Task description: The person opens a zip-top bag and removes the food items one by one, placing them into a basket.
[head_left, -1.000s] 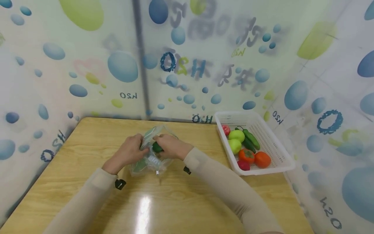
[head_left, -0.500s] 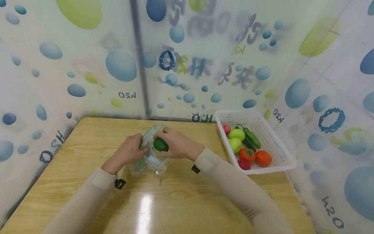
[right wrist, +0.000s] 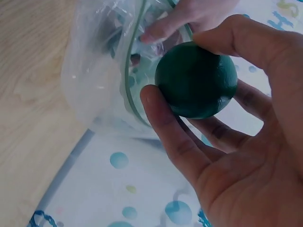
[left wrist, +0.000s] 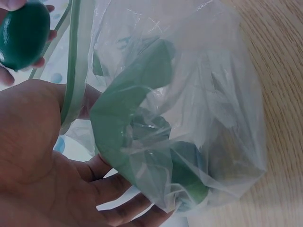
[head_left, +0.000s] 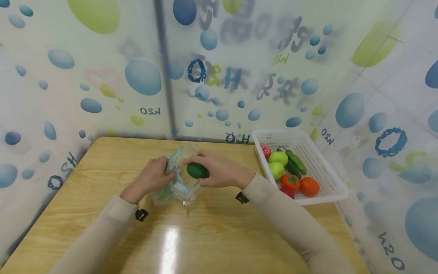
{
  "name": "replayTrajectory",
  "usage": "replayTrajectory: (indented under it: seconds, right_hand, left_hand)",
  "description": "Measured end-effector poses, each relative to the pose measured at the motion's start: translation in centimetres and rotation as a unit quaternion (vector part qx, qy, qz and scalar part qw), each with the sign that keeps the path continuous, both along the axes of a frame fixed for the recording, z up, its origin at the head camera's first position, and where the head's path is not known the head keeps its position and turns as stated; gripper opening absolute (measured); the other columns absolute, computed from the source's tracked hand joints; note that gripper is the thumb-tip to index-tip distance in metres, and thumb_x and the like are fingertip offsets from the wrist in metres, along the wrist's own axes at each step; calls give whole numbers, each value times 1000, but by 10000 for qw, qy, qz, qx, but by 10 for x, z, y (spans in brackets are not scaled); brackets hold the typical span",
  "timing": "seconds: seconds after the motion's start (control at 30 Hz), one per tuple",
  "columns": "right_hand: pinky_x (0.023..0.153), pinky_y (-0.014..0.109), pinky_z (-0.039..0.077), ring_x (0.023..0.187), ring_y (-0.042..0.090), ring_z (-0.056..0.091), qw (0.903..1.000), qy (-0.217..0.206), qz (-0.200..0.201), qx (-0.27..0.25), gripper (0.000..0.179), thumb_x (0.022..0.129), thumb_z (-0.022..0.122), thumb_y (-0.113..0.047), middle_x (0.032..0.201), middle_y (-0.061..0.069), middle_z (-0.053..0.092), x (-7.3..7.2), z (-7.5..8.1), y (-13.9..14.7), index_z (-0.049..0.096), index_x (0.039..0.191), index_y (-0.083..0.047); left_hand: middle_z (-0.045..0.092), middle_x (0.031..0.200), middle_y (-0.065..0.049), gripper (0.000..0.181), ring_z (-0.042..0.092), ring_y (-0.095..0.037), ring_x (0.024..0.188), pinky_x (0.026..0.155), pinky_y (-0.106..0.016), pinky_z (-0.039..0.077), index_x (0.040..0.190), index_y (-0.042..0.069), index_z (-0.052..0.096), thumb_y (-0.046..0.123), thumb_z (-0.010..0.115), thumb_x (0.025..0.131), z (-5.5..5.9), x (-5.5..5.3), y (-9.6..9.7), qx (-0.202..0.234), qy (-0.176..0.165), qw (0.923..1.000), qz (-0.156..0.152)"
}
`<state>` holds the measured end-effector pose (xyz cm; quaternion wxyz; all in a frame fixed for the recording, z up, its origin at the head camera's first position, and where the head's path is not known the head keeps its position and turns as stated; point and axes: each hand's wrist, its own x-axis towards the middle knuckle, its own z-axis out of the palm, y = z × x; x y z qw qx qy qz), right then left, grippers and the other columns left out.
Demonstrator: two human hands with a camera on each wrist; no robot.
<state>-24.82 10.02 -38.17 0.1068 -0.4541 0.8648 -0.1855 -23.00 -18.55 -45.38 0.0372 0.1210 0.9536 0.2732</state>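
Note:
A clear zip-lock bag (head_left: 178, 190) with a green band along its mouth sits on the wooden table. My left hand (head_left: 153, 176) holds the bag by its mouth, thumb inside and fingers behind the plastic. Blurred dark green shapes (left wrist: 185, 172) show through the bag's wall. Just right of the opening, my right hand (head_left: 220, 168) grips a smooth, dark green oval fruit (right wrist: 196, 80) between thumb and fingertips. The fruit is outside the bag, close to its green-edged rim (right wrist: 127, 78).
At the back right stands a white plastic basket (head_left: 326, 186). In it lie green apples (head_left: 278, 158), cucumber-like green vegetables (head_left: 295, 161), a persimmon (head_left: 290, 182), an orange-red round fruit (head_left: 309, 186) and small red pieces. Bubble-patterned walls (head_left: 212, 102) border the table (head_left: 205, 236) behind and at the sides.
My right hand has drawn back rightward from the bag's mouth, carrying the dark green fruit, which now shows more fully. My left hand stays in place on the bag.

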Motion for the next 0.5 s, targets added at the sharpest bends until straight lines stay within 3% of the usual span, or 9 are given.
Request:
replayTrajectory:
  seconds: [0.17, 0.5]
  right_hand:
    - [97, 39, 63, 114, 23, 67, 9999, 4, -141, 39, 70, 104, 82, -16, 148, 14, 66, 2, 7, 15, 60, 170, -25]
    - [104, 43, 63, 123, 25, 68, 9980, -223, -592, -10, 65, 106, 80, -16, 158, 15, 62, 4, 17, 60, 60, 168, -24]
  left_hand:
    - [62, 91, -11, 28, 58, -25, 82, 66, -35, 48, 113, -2, 61, 23, 73, 108, 0, 2, -1, 0, 25, 10000, 58]
    - [60, 91, -10, 26, 55, -27, 86, 71, -37, 46, 112, 1, 60, 25, 70, 111, -5, 1, -2, -85, -32, 9999, 63]
